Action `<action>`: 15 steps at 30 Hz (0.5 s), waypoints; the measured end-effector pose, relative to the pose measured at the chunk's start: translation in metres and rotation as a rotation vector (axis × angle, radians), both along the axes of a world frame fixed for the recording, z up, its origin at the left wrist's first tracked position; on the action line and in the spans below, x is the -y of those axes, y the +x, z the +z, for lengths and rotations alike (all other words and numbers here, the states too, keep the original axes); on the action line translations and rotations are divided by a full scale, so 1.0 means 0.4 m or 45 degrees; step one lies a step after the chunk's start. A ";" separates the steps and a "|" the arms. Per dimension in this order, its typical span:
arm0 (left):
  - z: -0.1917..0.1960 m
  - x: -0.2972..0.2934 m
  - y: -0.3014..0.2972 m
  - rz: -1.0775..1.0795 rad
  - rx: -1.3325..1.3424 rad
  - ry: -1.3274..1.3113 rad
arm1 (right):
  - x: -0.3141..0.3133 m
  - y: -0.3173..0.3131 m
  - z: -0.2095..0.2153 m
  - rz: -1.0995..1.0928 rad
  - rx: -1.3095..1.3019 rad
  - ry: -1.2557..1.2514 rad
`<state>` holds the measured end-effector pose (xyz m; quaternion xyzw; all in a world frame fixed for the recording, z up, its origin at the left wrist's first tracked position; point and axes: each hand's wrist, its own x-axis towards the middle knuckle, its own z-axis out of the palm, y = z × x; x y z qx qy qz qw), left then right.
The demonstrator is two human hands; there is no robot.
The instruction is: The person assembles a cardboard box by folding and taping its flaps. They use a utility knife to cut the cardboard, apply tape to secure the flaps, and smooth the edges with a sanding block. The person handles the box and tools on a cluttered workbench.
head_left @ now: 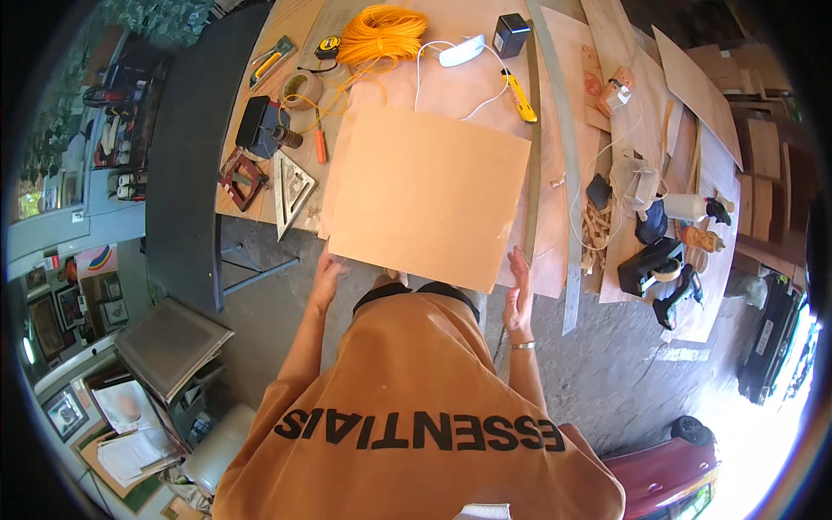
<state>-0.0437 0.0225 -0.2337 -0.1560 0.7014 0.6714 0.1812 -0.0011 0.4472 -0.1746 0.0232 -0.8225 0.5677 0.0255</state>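
Observation:
A thin, light brown square board lies on the workbench, turned slightly, its near edge jutting over the bench's front. My left hand is beside its near left corner, fingers stretched and thumb apart. Close to the near right corner, my right hand is raised with its fingers extended; a bracelet circles the wrist. Neither hand holds anything; whether the fingertips touch the board I cannot tell. Beyond the board are a yellow utility knife and a white device with a cord.
Left on the bench are a metal speed square, an orange-handled screwdriver, a tape roll and a tape measure. Coiled orange cord lies at the back. A long metal straightedge, a cordless drill and a tape dispenser are rightward.

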 end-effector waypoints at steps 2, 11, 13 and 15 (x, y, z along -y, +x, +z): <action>-0.003 0.028 -0.044 -0.040 -0.167 0.165 | 0.034 -0.032 -0.026 -0.109 0.101 -0.219; -0.101 -0.033 -0.337 -0.075 0.159 0.585 | 0.015 -0.203 -0.386 -0.356 0.229 -0.434; -0.141 -0.048 -0.366 -0.283 0.118 0.580 | 0.025 -0.218 -0.386 -0.396 0.304 -0.746; -0.167 -0.065 -0.387 -0.389 0.072 0.595 | 0.039 -0.231 -0.310 -0.461 0.481 -0.890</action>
